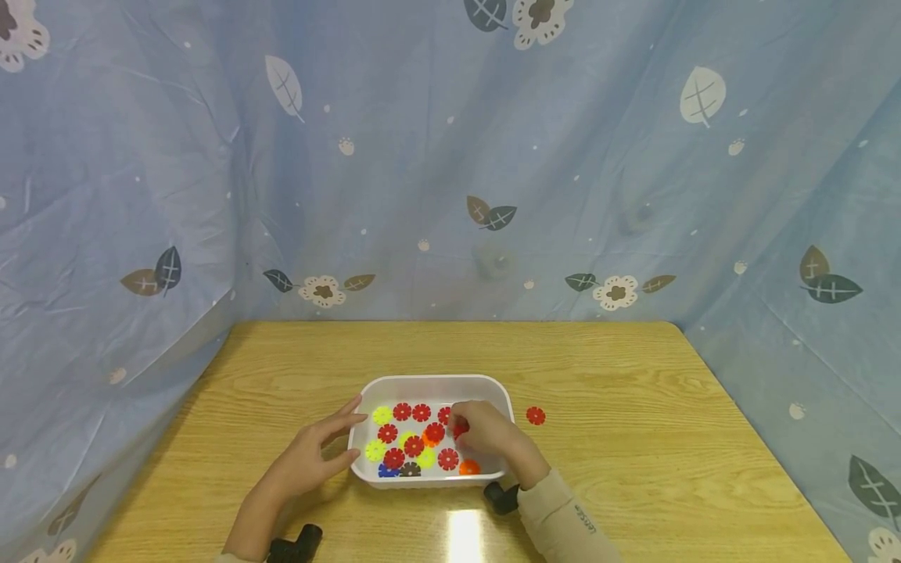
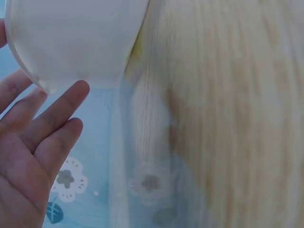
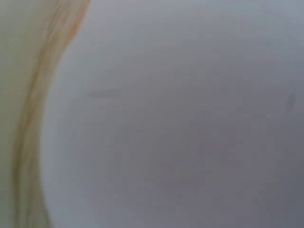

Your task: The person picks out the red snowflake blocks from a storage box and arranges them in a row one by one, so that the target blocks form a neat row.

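A white plastic tray (image 1: 431, 482) holds several flat, notched plastic discs, mostly red with some yellow, orange, blue and dark ones. My left hand (image 1: 318, 453) is at the tray's left end, its fingers spread and fairly straight, fingertips right at the rim. In the left wrist view the left hand (image 2: 28, 147) shows palm and fingers beside the tray wall (image 2: 76, 42). My right hand (image 1: 486, 430) reaches into the tray's right part and pinches a red notched disc (image 1: 460, 429) between thumb and fingers. The tray's pale wall (image 3: 171, 118) fills most of the right wrist view, blurred.
One red disc (image 1: 536, 415) lies on the wooden table (image 1: 619, 469) just right of the tray. A blue patterned curtain (image 1: 422, 156) hangs behind the table and along both sides. Dark wrist devices (image 1: 503, 498) sit below both hands.
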Demonstrator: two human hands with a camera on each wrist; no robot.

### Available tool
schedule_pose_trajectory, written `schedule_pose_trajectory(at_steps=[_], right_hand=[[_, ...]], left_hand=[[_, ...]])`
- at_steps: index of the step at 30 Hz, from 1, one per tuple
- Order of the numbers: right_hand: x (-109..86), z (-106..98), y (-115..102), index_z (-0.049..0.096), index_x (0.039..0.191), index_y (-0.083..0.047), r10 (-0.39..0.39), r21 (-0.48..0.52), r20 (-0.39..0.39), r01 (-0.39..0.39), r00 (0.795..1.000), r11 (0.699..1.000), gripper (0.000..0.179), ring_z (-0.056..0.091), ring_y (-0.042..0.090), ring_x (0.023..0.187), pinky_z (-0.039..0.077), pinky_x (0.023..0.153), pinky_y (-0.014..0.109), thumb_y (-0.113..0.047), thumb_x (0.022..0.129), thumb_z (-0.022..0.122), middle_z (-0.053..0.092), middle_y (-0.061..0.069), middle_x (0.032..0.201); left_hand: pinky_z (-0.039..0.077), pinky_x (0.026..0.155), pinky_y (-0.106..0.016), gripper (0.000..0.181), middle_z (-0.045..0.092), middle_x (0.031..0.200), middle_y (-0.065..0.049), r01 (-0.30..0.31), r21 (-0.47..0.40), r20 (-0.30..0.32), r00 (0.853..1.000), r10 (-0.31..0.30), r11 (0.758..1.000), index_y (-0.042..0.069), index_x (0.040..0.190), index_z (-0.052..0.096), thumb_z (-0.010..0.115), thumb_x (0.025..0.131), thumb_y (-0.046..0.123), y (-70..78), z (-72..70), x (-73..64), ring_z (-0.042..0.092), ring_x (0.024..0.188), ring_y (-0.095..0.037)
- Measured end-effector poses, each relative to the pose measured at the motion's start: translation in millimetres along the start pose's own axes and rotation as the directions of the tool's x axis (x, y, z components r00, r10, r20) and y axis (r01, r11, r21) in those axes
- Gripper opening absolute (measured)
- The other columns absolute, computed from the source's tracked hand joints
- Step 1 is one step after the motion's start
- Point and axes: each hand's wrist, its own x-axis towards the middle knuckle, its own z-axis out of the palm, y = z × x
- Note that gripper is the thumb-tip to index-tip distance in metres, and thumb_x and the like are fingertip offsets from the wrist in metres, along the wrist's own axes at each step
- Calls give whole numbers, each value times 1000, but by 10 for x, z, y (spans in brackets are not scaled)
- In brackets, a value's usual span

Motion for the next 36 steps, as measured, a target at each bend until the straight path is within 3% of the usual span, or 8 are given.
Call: schedule_pose_trajectory(at_steps=[4,15,22,29,36], right_hand=[[10,-2,21,64,82,-8,-9,19,-41,9,999,1000,16,50,10,74,46,69,23,6,76,65,60,-3,77],[-28,-42,26,67,87,-6,-51,216,-159,85,986,973,9,57,9,79,51,71,20,-1,80,71,66,1,85],[-96,-122,42,67,97,-1,-19,365,-173,82,985,927,13,60,13,81,56,63,21,-4,84,69,67,8,94],[-220,-250,96,66,110,-5,53,453,-196,43,979,890,25,62,23,97,55,77,21,-8,85,69,67,10,105],[-328,-343,218,59,119,7,78,541,-221,56,972,839,35,61,31,107,55,85,21,-2,87,65,63,20,118]], left_hand=[[42,102,-49,49,27,155,-9,11,9,5,1000,-11,1000,9,134,53,67,88,21,15,-6,-3,54,123,-29],[44,101,-48,49,28,155,-10,-14,-6,-4,1000,14,1000,5,132,54,68,87,19,20,-4,-2,56,121,-29],[47,99,-45,49,30,154,-10,-28,31,-11,1000,29,999,7,133,54,68,88,22,-7,7,-5,57,120,-28],[48,99,-42,49,29,154,-11,-42,28,-8,999,42,999,6,132,54,67,88,22,-28,7,-2,57,120,-28],[48,99,-44,49,29,154,-11,-42,22,-6,999,42,999,6,133,53,67,89,23,-20,3,-3,57,120,-28]])
